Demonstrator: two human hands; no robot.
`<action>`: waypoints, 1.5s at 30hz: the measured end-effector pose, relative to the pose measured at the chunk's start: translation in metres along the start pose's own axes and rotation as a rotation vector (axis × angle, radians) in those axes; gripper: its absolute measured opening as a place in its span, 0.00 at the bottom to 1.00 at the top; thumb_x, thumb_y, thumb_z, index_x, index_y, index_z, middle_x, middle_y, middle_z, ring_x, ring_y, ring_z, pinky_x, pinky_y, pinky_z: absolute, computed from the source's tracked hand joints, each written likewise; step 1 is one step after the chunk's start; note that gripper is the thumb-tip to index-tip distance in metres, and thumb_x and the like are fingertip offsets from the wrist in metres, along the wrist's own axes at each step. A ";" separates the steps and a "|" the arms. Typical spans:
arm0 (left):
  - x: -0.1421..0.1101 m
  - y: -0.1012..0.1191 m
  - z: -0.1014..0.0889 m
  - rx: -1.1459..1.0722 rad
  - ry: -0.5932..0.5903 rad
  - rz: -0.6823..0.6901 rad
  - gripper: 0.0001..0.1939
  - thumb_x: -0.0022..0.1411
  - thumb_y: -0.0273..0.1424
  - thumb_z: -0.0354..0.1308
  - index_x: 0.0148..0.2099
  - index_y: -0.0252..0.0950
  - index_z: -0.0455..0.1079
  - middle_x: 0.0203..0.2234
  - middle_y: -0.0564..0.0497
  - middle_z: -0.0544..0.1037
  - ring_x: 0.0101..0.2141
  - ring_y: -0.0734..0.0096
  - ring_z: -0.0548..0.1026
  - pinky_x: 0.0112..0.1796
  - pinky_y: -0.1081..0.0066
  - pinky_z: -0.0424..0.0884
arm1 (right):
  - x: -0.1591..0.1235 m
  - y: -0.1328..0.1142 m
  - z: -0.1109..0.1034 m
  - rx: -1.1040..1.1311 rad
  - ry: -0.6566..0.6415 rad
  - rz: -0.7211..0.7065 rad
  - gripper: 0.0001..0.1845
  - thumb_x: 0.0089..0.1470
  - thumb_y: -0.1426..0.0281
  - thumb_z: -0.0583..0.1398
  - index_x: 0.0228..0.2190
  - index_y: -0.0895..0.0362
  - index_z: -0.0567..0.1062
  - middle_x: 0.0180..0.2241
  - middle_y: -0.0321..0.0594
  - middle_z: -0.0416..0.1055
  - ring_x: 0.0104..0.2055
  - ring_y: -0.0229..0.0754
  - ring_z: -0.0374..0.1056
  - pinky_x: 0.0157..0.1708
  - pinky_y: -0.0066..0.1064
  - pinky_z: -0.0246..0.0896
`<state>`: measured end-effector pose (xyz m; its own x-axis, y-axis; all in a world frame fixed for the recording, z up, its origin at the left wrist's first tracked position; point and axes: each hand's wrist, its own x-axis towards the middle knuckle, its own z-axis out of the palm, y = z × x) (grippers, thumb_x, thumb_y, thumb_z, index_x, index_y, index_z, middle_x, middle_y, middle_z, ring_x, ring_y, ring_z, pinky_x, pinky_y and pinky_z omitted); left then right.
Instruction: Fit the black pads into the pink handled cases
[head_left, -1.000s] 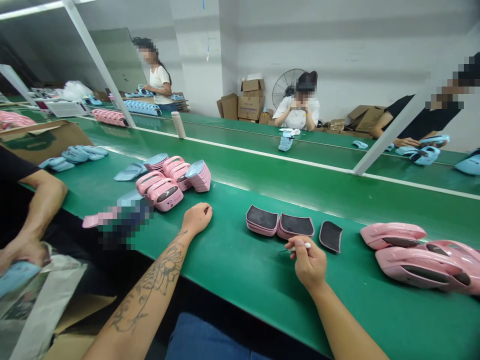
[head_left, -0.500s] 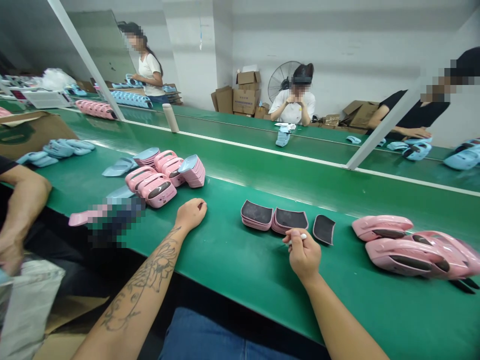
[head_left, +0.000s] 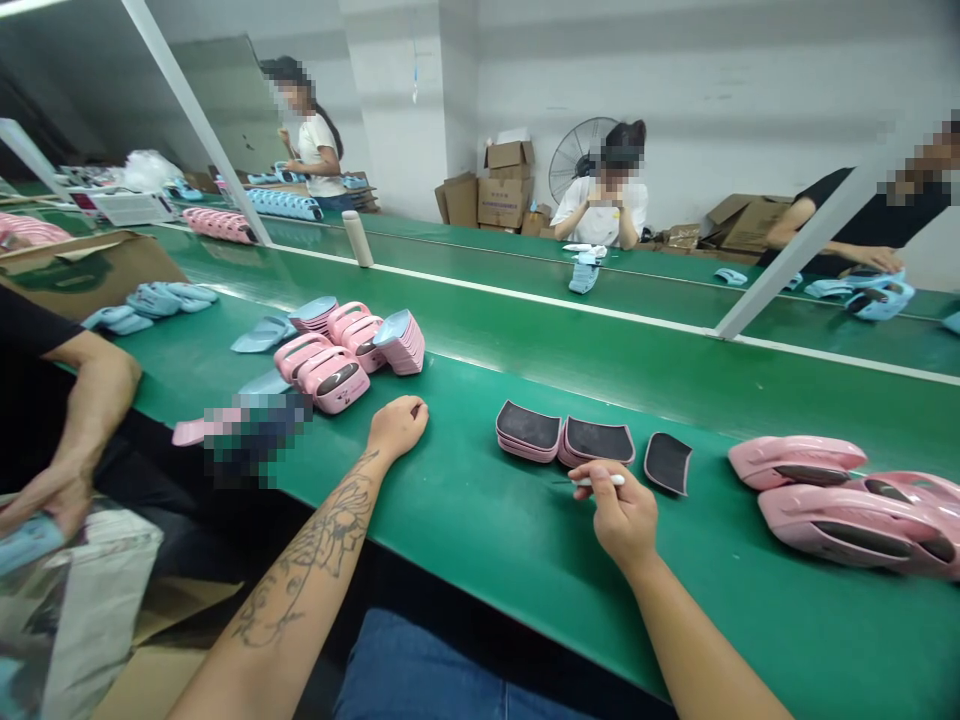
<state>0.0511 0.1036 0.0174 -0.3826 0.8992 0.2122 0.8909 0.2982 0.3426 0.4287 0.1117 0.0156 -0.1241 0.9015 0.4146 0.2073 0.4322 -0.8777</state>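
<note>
Your right hand [head_left: 616,515] is closed in a pinch around a slim white-handled pick [head_left: 596,481], its fine tip pointing left, just beside two short stacks of black-faced pink pieces [head_left: 529,431]. A single black-faced piece [head_left: 667,463] lies tilted just to their right, near the pick but apart from it. Your left hand [head_left: 397,426] rests on the desk [head_left: 465,520], loosely curled and holding nothing.

The desk carries a green belt. Further right lie glossy pink shells [head_left: 859,530] with dark slots, and beyond your left hand is a heap of pink casings [head_left: 322,375], beside stacked pale blue pieces [head_left: 399,342]. At the left, a co-worker's hand [head_left: 52,500] is at a pale blue piece [head_left: 26,545] above a plastic bag [head_left: 97,590].

Behind you, more green desks run alongside, with a white bottle [head_left: 358,238] standing between the belts. Other workers sit or stand along them, against white walls, near cardboard cartons [head_left: 502,195] and a standing fan [head_left: 577,160]. You can't read any writing here; the print on the cartons is too small.
</note>
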 end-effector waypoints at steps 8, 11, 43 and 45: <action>0.000 -0.001 0.002 0.000 0.009 -0.002 0.15 0.69 0.36 0.50 0.41 0.41 0.78 0.40 0.49 0.83 0.42 0.61 0.78 0.40 0.68 0.70 | -0.001 0.001 0.001 -0.003 -0.094 -0.004 0.21 0.68 0.56 0.55 0.34 0.56 0.80 0.30 0.43 0.81 0.26 0.42 0.76 0.28 0.33 0.72; 0.000 -0.002 0.003 0.001 0.009 0.000 0.15 0.68 0.36 0.50 0.41 0.41 0.78 0.40 0.49 0.83 0.42 0.61 0.78 0.40 0.69 0.70 | -0.001 0.001 0.001 -0.013 -0.113 -0.006 0.20 0.68 0.56 0.55 0.34 0.56 0.80 0.31 0.43 0.81 0.26 0.42 0.76 0.29 0.32 0.72; -0.001 0.001 -0.001 -0.009 0.012 0.000 0.15 0.68 0.37 0.50 0.41 0.40 0.78 0.39 0.49 0.83 0.41 0.61 0.78 0.40 0.68 0.70 | -0.004 0.001 -0.001 -0.048 -0.160 -0.049 0.18 0.68 0.59 0.56 0.36 0.56 0.80 0.32 0.44 0.82 0.28 0.42 0.77 0.30 0.32 0.72; -0.001 0.000 -0.001 -0.008 0.012 0.004 0.15 0.68 0.37 0.50 0.40 0.40 0.78 0.39 0.49 0.83 0.41 0.61 0.78 0.40 0.68 0.69 | -0.004 0.000 0.000 -0.045 -0.159 -0.048 0.18 0.68 0.59 0.56 0.35 0.55 0.80 0.31 0.43 0.81 0.28 0.42 0.77 0.30 0.32 0.71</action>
<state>0.0516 0.1028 0.0181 -0.3822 0.8965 0.2240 0.8902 0.2922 0.3495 0.4295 0.1084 0.0140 -0.2865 0.8664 0.4090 0.2405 0.4783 -0.8446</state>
